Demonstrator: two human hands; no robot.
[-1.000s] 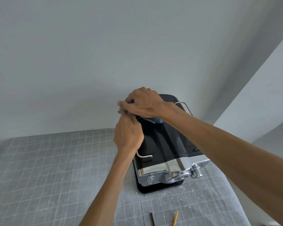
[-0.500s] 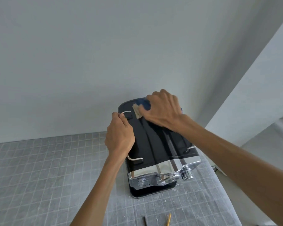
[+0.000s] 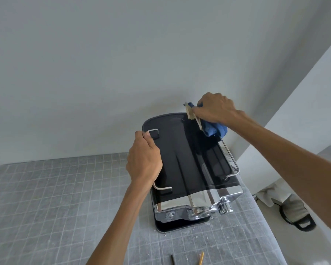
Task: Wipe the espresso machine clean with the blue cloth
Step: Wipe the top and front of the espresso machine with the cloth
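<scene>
Cloth count: one blue cloth [image 3: 216, 129], bunched in my right hand [image 3: 216, 109] at the far right corner of the single espresso machine [image 3: 183, 159]. Machine's long axis runs away from me. My left hand [image 3: 144, 161] grips its left rail [image 3: 153, 131], steadying it.

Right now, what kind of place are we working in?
Probably a plain workbench or demo setup, not a fitted kitchen: the espresso machine sits on a grey grid-marked mat against a bare white wall, with two pencils at the near edge.
</scene>
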